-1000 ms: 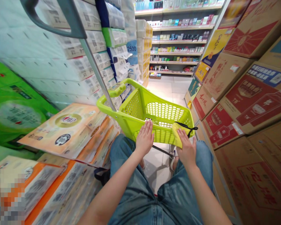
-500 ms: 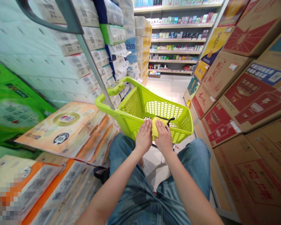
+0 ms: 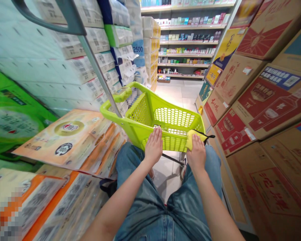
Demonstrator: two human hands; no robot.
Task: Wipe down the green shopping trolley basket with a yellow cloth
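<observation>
A lime-green shopping basket [image 3: 130, 130] with perforated sides stands just ahead of my knees, its grey pull handle [image 3: 97, 72] leaning up to the left. My left hand [image 3: 154, 145] lies flat against the near side wall, fingers stretched and holding nothing. Farther right, at the near wall close to the right end, my right hand [image 3: 197, 152] presses a yellow cloth [image 3: 190, 138] to the rim. A black strap [image 3: 208, 136] sticks out from the cloth to the right. The fingers of my right hand cover part of the cloth.
On the left are stacked paper packs [image 3: 77, 70] and an orange-white pack [image 3: 62, 134]. Cardboard cartons [image 3: 261, 87] line the right side close to my knee. Straight ahead, beyond the tiled floor [image 3: 175, 92], shelves [image 3: 185, 55] hold many small products.
My right hand has slid the yellow cloth to the right along the near rim, away from my left hand. The left hand stays at about the same place on the basket.
</observation>
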